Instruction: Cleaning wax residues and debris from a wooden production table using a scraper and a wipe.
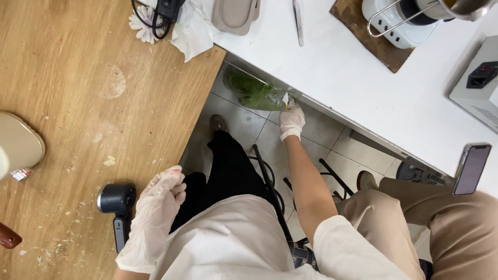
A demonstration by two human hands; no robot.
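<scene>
My right hand [291,121], in a thin white glove, reaches down below the white counter [363,88] toward the tiled floor. It pinches a small white and yellow scrap at the mouth of a clear plastic bag [254,93] holding green leafy waste. My left hand [158,207], also gloved, rests with loosely curled fingers on the edge of the wooden table [78,103], holding nothing. A dark grey handheld device [117,205] lies just left of that hand.
A beige oval lid [18,145] sits at the table's left edge. On the counter are a phone [471,168], a white appliance on a brown mat [402,23], a grey box [480,83] and a knife [298,21]. Another person's beige trouser legs [441,212] are at right.
</scene>
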